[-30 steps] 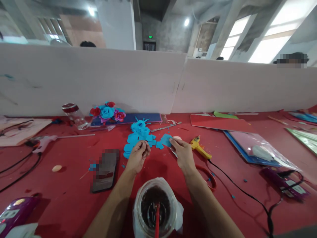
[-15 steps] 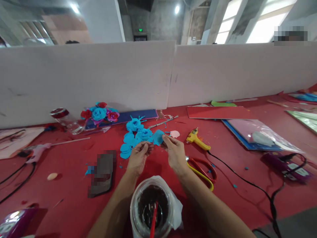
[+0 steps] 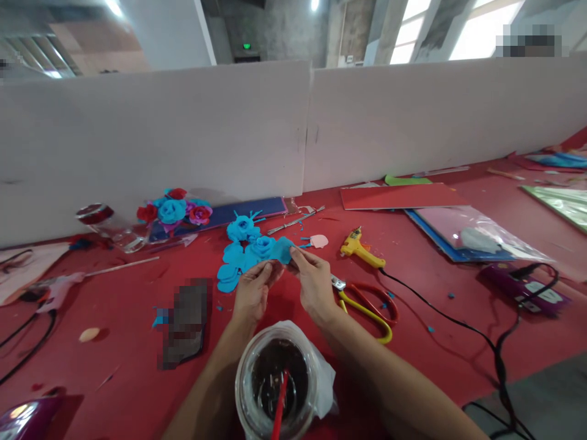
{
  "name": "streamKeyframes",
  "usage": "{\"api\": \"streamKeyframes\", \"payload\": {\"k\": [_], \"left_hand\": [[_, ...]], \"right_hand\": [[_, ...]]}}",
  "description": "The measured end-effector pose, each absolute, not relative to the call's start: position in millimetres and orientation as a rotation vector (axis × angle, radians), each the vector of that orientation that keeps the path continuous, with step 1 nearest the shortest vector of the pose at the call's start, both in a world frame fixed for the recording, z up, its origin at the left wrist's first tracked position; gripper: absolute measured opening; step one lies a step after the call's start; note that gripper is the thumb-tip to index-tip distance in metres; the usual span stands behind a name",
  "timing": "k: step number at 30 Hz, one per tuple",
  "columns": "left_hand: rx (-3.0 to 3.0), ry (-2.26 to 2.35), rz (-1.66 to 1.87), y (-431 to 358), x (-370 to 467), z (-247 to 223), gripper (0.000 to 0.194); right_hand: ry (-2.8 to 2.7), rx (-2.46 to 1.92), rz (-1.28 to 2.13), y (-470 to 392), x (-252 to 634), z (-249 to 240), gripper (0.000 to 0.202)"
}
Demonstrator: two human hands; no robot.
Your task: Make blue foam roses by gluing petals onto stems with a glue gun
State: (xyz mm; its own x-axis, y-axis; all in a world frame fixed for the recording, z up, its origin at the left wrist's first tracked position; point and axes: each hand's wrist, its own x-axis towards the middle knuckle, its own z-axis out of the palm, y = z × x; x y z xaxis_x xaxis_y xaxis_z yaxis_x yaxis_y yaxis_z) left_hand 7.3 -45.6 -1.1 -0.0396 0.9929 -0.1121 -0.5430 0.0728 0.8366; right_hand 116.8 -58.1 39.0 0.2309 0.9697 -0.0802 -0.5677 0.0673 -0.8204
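Note:
Between my hands is a blue petal, a thin, rounded piece whose material I cannot make out for certain. My right hand pinches its right edge with thumb and fingertips. At its lower left edge, my left hand has thumb and fingers pressed together on it. Just behind lie a blue flower, another with thin pointed strips, and loose blue petals spread to the left. A pale pink rounded piece rests on the table right of the held petal.
A cup with a red straw stands between my forearms. Scissors and a yellow glue gun with a black cord lie to the right. Leftward are a phone, a pink glue gun, a flower bunch and a tipped jar.
The whole view has shifted a little, so things sit further left in it. The petal shows flatter between my fingers. Both hands keep their grip.

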Motion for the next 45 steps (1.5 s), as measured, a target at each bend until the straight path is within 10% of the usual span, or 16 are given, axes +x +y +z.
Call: {"api": "streamKeyframes", "payload": {"k": [45], "left_hand": [[0.686,0.901,1.516,-47.1,20.2,-8.6,0.024]], "right_hand": [[-0.558,-0.753,1.294,-61.3,105.9,38.3,0.020]]}}
